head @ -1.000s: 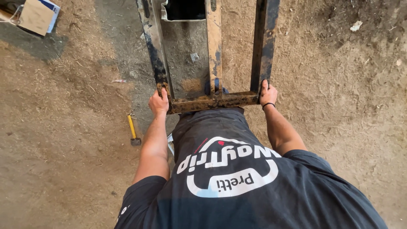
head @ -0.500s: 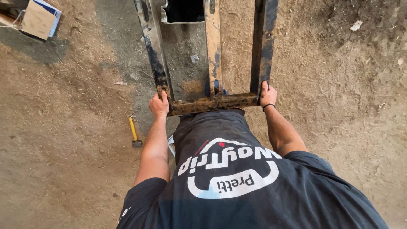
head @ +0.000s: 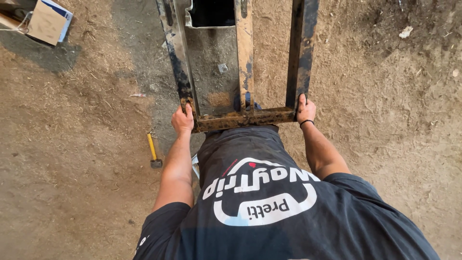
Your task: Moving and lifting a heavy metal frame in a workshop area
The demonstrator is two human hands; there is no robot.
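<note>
The left hand [head: 183, 120] and right hand [head: 305, 110] are each gripping a corner of the rusty metal frame [head: 243, 118]; a yellow-handled hammer [head: 153, 150], apparently, is lying on the dirt floor [head: 72, 159].

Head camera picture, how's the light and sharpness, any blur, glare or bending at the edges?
Head view: soft, even light with no glare; a faint shadow lies beside the cardboard box. The left hand, right hand and rusty metal frame are sharp, as is the hammer on the dirt floor. The frame's rails splay outward, a sign of wide-angle distortion.
</note>
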